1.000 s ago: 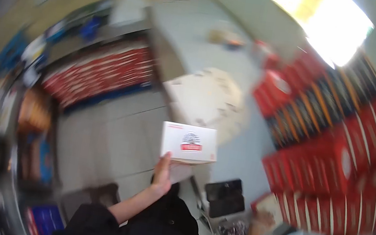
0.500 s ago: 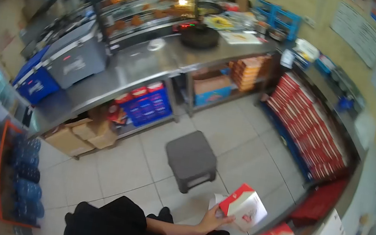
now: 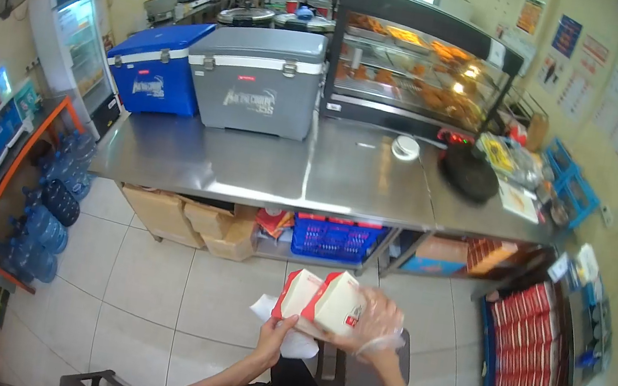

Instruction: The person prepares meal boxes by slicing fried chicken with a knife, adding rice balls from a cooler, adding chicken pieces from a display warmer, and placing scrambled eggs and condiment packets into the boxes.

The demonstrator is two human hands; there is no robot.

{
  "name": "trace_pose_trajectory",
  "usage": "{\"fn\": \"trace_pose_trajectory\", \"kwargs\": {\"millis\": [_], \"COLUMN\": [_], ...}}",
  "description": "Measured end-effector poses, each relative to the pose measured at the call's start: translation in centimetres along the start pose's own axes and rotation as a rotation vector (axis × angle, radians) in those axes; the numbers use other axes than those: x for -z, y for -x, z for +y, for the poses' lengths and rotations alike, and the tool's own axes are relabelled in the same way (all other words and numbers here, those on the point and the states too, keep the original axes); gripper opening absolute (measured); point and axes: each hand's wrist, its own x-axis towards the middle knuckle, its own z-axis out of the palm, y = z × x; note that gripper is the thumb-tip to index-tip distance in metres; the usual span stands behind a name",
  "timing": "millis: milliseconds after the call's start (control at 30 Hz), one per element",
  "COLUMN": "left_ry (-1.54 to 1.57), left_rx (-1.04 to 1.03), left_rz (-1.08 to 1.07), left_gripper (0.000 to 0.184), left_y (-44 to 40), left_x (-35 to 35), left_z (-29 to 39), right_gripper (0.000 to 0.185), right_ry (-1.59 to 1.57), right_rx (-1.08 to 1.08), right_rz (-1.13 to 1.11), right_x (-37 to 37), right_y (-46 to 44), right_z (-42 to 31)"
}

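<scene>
Right, up they are in the middle of the scene: the left box [image 3: 301, 293] and the right box [image 3: 340, 303], both white with red, tilted and side by side above the tiled floor [image 3: 151, 273]. Left hand [image 3: 271, 342] is bare, its fingers clamped on the near end of the left box. White paper [image 3: 299, 345] hangs just beside those fingers; whether they pinch that too, I can't tell. Across to the right, the right hand [image 3: 378, 319] wears a clear plastic glove [image 3: 386, 336] and is clasped about the right side of the right box. So the hands are apart, cartons between them. Below the gloved one, partly hidden, sits a dark stool [image 3: 385, 375]. Look farther off: the steel counter [image 3: 249, 163] runs across, blue cooler [image 3: 162, 77] at left, grey cooler [image 3: 257, 88] touching or just beside it, and on the right the lit display case [image 3: 421, 69] with fried food on its shelves. Beneath, a blue crate [image 3: 338, 240]; near right, red stacks [image 3: 521, 356] fill a low rack.
</scene>
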Motion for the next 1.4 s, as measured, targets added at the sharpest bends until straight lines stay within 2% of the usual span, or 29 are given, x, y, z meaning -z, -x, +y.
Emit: {"fn": "trace_pose_trajectory", "kwargs": {"millis": [33,100,133,233,267,300,333,367,433,500,533,567,633,800,833,900,933,967,1000,1033,1067,1100,1133,1167,1233,1267,1300,1367,1400], "left_ry": [0.008,0.083,0.094,0.093,0.141,0.133,-0.011,-0.144,-0.158,-0.293,-0.295,-0.283,-0.364,-0.431,-0.471,0.006,0.198,0.229,0.348,0.468,0.468,0.570,0.666,0.464,0.194,0.176,0.151,0.066,-0.019], "left_rx": [-0.011,0.002,-0.030,-0.072,-0.003,-0.009,0.015,0.051,0.074,-0.108,-0.217,-0.172,-0.516,-0.363,-0.349,-0.143,-0.164,-0.094,-0.073,-0.052,-0.046,-0.004,0.040,0.082,-0.166,-0.176,-0.182,-0.089,-0.100], "left_rz": [0.011,-0.068,-0.086,-0.180,-0.215,-0.189,-0.036,0.111,0.221,0.201,0.223,0.246,0.078,0.116,0.111,0.041,-0.018,-0.026,-0.030,-0.035,-0.043,0.052,0.150,0.163,0.316,0.299,0.281,0.263,0.354], "left_gripper": [0.048,0.049,0.050,0.054,0.064,0.064,0.069,0.074,0.081,0.082,0.075,0.075,0.067,0.061,0.059,0.057,0.059,0.067,0.068,0.070,0.070,0.071,0.072,0.067,0.053,0.051,0.049,0.053,0.058], "left_y": [-3.1,-10.4,-14.9,-27.8,-32.6,-37.0,-40.7,-42.9,-36.5,-34.2,-35.9,-35.6,-35.9,-34.6,-34.5,-36.0,-35.7,-35.8,-36.0,-36.4,-36.7,-36.7,-36.5,-36.4,-40.1,-41.6,-43.5,-47.9,-49.2], "left_x": [-0.9,-3.0,-4.0,-7.0,-7.6,-6.5,-5.3,-5.0,-8.8,-10.1,-9.3,-9.8,-10.5,-9.9,-8.6,-4.1,-4.0,-3.4,-3.6,-3.9,-4.1,-4.4,-4.6,-3.5,1.5,3.5,4.8,7.0,6.5], "left_z": [1.6,5.0,6.4,11.1,11.3,10.6,9.4,8.9,16.8,18.7,16.1,16.2,18.5,24.9,25.7,25.6,26.9,26.8,26.5,26.4,26.8,27.5,28.3,30.0,27.6,27.7,27.9,26.0,25.1], "right_gripper": [0.094,0.105,0.105,0.111,0.114,0.118,0.118,0.116,0.114,0.114,0.114,0.109,0.101,0.086,0.083,0.077,0.074,0.065,0.058,0.060,0.062,0.063,0.070,0.070,0.080,0.097,0.097,0.107,0.106], "right_ry": [-0.002,0.095,0.090,0.170,0.158,0.145,0.133,0.171,0.219,0.078,0.090,-0.072,-0.269,-0.566,-0.692,-1.077,-1.381,-1.821,-2.112,-2.210,-1.929,-1.637,-1.217,-1.215,-0.869,-0.519,-0.516,0.033,0.050], "right_rx": [0.017,0.113,0.134,0.103,0.072,0.039,0.057,0.040,0.039,-0.019,-0.006,0.065,0.246,0.370,0.344,0.198,0.039,-0.248,-0.236,-0.289,-0.244,-0.205,-0.237,-0.246,-0.606,-0.431,-0.444,-0.436,-0.460], "right_rz": [0.003,-0.134,-0.103,-0.129,-0.152,-0.205,-0.226,-0.309,-0.420,-0.397,-0.449,-0.285,-0.064,-0.121,-0.172,-0.379,-0.568,-0.822,-0.978,-0.959,-0.703,-0.466,-0.300,-0.295,-0.172,0.017,0.003,-0.357,-0.590], "right_x": [0.0,0.0,-0.4,-1.5,-3.2,-5.4,-8.4,-11.6,-12.9,-11.3,-10.6,-10.0,-9.3,-9.7,-9.6,-9.4,-9.9,-10.5,-11.2,-13.2,-15.6,-17.2,-16.7,-16.7,-16.7,-20.8,-20.9,-20.1,-19.1], "right_y": [-4.2,-12.9,-17.4,-30.6,-34.9,-38.2,-40.7,-42.8,-46.2,-47.1,-47.4,-47.7,-48.5,-51.1,-51.7,-53.2,-54.1,-55.1,-56.9,-57.5,-57.7,-57.7,-56.9,-56.3,-54.8,-53.2,-52.5,-52.7,-53.8], "right_z": [0.4,1.4,1.6,2.8,3.3,3.2,2.9,3.0,2.2,-0.2,-1.1,-1.6,-2.3,-1.8,-1.7,-0.7,-0.1,0.7,1.3,1.5,0.8,-0.1,-0.4,-0.2,0.8,1.8,0.8,-4.2,-5.8]}}
